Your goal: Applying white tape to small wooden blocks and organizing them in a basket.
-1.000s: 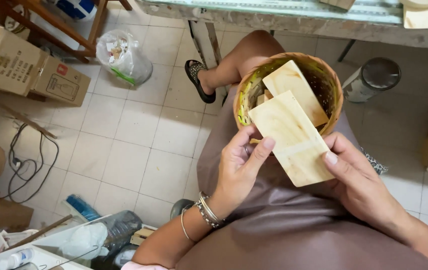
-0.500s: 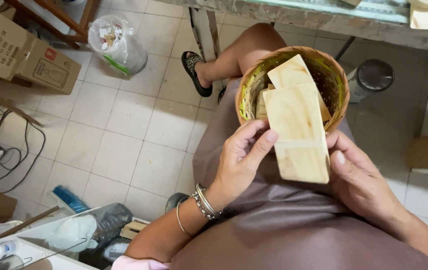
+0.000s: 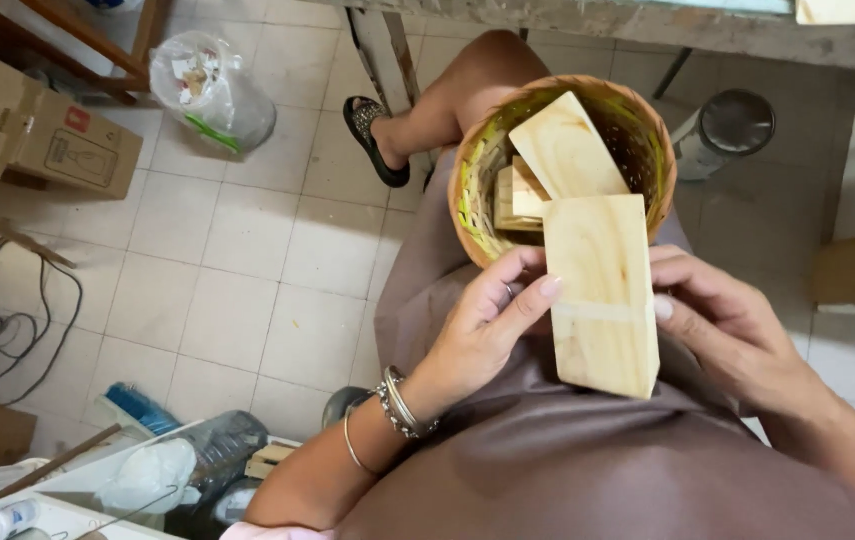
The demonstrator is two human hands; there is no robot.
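Centre frame: pale rectangular wooden board (image 3: 602, 295), long axis vertical, pinched between left hand (image 3: 482, 330) and right hand (image 3: 732, 325); round woven basket (image 3: 647, 120) directly above.

A pale wooden board (image 3: 602, 295) (rectangular, one faint crosswise seam) stands upright just before the basket (image 3: 472, 175).

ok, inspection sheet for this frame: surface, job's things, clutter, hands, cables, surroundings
Surface: person's lap, brown cloth, above a tiled floor.
Job's things: pale wooden board; woven basket on the lap holding more wood pieces.
Clutter: cardboard boxes, clear plastic bag, plastic bottles.
Hands: left hand and right hand grip the board's opposite edges.
Cables: black cable coiled on the floor.
Surroundings: metal canister, table edge.
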